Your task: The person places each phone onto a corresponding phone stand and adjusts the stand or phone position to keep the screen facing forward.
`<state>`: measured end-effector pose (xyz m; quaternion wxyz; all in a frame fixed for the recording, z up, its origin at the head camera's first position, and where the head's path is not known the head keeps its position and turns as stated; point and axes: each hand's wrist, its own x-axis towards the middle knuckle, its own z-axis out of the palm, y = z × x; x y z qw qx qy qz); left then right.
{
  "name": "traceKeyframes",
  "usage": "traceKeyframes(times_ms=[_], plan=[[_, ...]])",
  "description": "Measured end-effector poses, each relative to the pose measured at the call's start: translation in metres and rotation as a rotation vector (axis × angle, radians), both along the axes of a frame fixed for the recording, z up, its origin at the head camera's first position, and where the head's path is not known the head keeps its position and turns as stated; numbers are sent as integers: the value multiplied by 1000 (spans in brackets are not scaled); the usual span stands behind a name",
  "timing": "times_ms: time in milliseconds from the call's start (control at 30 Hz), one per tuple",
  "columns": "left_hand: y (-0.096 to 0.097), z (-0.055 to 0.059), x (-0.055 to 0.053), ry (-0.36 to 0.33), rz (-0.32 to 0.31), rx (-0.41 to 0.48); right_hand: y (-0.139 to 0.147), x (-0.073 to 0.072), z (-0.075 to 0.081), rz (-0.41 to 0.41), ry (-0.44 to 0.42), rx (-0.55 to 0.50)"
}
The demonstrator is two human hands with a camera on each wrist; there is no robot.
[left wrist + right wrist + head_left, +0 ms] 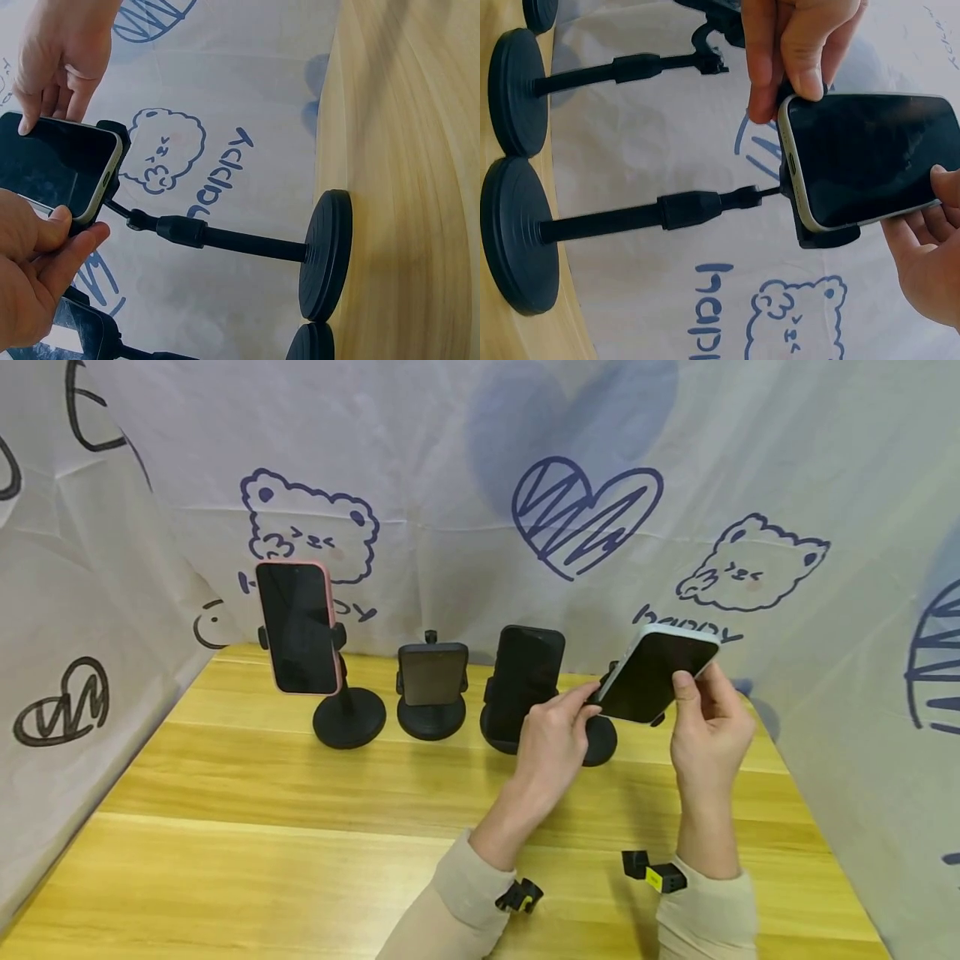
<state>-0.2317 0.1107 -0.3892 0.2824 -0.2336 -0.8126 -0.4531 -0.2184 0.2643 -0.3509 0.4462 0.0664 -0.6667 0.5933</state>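
A smartphone [660, 677] with a pale frame and dark screen sits tilted at the clamp [829, 238] of the rightmost black phone stand [255, 244]. My right hand [712, 735] holds it by its right edge, thumb on the screen and fingers behind. At the lower left corner my left hand [551, 739] pinches the clamp's other side, its thumb right at the phone's edge. The right wrist view shows the left hand's thumb [808, 81] close over that corner. The back of the phone is hidden.
Left of my hands stand a phone in a pink case [297, 627] on a stand, a phone lying sideways [432, 672] in another, and an upright black phone [528, 672]. Stand bases nearly touch on the wooden table [300, 860]. A white printed cloth [442, 460] hangs behind.
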Motion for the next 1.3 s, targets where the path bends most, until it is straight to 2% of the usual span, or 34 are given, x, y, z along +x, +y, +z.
traceKeyframes(times_ms=[133,467,900,1133,1300], plan=[[0,2,-1,1,3,0,4,-1,1,4,-20,-15],[0,1,-1,-1,10,-6,12,2,3,-25,-127,21],[1,0,1,5,28,-26,24,10,2,-86,-221,210],[3,-1,0,4,44,-4,21,9,-5,-21,-272,300],[5,-2,1,-15,31,-6,23,9,-6,-14,-280,268]])
